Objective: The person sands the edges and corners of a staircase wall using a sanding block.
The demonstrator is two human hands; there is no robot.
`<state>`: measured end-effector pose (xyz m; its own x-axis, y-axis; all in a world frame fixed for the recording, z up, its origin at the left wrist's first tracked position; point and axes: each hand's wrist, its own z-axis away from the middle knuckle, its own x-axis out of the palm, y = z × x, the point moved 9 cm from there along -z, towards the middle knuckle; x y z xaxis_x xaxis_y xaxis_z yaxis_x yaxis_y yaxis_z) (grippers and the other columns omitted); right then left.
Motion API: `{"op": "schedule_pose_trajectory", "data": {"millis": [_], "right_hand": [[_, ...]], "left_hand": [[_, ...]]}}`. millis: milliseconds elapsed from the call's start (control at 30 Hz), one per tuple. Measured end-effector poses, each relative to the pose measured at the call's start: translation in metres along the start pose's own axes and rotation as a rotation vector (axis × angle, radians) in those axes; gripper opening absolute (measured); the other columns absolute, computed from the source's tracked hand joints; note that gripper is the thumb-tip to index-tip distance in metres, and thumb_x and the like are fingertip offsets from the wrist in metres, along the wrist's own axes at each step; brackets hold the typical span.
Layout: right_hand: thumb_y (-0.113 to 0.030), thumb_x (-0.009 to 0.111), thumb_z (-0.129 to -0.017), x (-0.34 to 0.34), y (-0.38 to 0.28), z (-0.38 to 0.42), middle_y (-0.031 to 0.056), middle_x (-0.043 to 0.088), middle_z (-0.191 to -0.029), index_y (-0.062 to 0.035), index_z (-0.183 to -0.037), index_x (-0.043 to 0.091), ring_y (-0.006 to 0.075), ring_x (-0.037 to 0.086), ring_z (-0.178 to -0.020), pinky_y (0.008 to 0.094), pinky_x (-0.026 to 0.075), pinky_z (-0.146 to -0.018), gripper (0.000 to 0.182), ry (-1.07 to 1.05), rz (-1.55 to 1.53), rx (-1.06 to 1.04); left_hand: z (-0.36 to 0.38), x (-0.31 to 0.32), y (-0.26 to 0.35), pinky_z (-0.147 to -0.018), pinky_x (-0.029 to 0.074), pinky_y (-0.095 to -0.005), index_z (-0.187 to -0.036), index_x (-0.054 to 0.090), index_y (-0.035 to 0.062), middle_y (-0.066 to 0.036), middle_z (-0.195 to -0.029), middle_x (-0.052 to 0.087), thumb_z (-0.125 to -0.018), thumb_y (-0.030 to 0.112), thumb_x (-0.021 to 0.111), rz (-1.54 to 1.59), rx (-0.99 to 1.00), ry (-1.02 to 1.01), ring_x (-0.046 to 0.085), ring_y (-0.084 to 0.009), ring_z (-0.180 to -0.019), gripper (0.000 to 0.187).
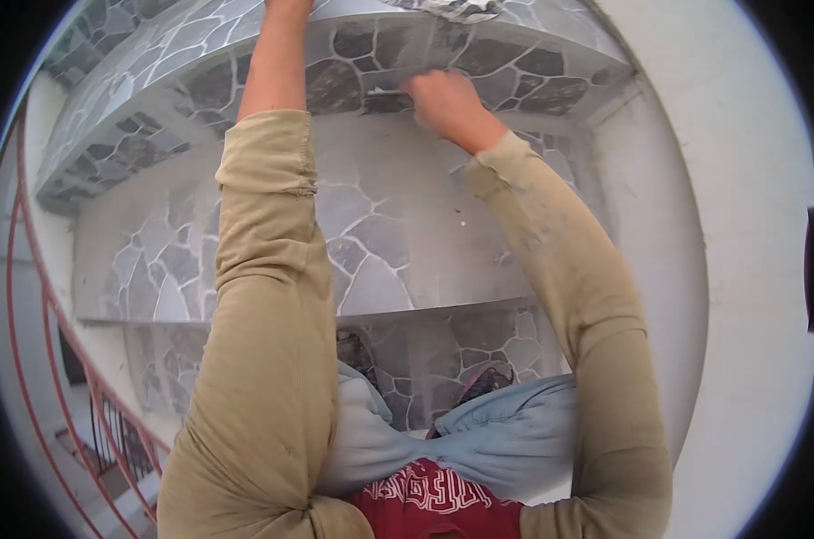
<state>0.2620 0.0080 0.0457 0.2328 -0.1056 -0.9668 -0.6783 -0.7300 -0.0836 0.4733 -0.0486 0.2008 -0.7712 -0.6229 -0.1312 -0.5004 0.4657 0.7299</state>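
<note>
Tan sleeves (272, 359), right hand (449, 105) fist-like around slim tool (385, 91)

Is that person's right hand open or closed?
Closed: the right hand looks curled into a fist, with a thin, pale tool poking out in front of the step.

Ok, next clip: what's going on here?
A person on stone-patterned steps has the right hand up against the riser of an upper step, its fingers closed around a thin pale object; blur hides exactly what that is. The left forearm reaches up beside it, with its hand cut off by the top edge. A crumpled sheet lies on the step above.
</note>
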Motion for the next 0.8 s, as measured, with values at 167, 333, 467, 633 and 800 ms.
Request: {"op": "schedule_pose_trajectory", "data": {"millis": [167,333,467,633,800], "right_hand": [[-0.010,0.063,-0.080,0.051,-0.017,-0.022,0.0188,0.073,-0.092,-0.0048,-0.090,0.073,0.0381,0.071,-0.092,0.0500,0.055,-0.083,0.016,0.042,-0.001,-0.031],[-0.013,0.056,-0.086,0.032,-0.029,-0.021,0.0171,0.074,-0.091,-0.0055,-0.089,0.074,0.0380,0.073,-0.089,0.0497,0.057,-0.078,0.020,0.042,-0.112,-0.111],[-0.013,0.057,-0.086,0.053,-0.041,-0.028,0.0174,0.074,-0.091,-0.0068,-0.090,0.074,0.0380,0.073,-0.085,0.0507,0.056,-0.077,0.019,0.089,-0.112,-0.100],[-0.012,0.058,-0.083,0.058,-0.068,-0.039,0.0152,0.073,-0.087,-0.0086,-0.089,0.074,0.0370,0.071,-0.083,0.0512,0.055,-0.076,0.017,0.215,-0.095,-0.235],[-0.007,0.061,-0.077,0.040,-0.063,-0.024,0.0165,0.072,-0.091,-0.0069,-0.094,0.073,0.0385,0.070,-0.089,0.0489,0.055,-0.078,0.020,-0.125,-0.061,-0.240]], "left_hand": [[0.020,-0.025,-0.007,-0.066,0.052,-0.0347,-0.091,0.077,0.0022,-0.012,-0.072,0.071,-0.076,0.017,0.057,-0.314,0.095,0.055,0.067,-0.0205,-0.067,0.029],[0.031,-0.007,0.001,-0.068,0.052,-0.0359,-0.083,0.076,0.0025,-0.014,-0.073,0.072,-0.077,0.022,0.061,-0.381,-0.005,0.013,0.068,-0.0208,-0.069,0.025],[0.029,-0.005,0.001,-0.069,0.052,-0.0380,-0.081,0.075,0.0022,-0.016,-0.075,0.072,-0.076,0.024,0.062,-0.397,-0.039,-0.035,0.070,-0.0252,-0.072,0.026],[0.021,-0.002,-0.006,-0.067,0.051,-0.0379,-0.078,0.074,0.0024,-0.015,-0.072,0.071,-0.077,0.024,0.062,-0.460,0.004,-0.085,0.068,-0.0225,-0.070,0.024],[0.022,-0.008,-0.030,-0.063,0.050,-0.0301,-0.089,0.074,0.0035,-0.006,-0.072,0.069,-0.082,0.016,0.059,-0.022,-0.289,-0.280,0.062,-0.0121,-0.065,0.021]]}}
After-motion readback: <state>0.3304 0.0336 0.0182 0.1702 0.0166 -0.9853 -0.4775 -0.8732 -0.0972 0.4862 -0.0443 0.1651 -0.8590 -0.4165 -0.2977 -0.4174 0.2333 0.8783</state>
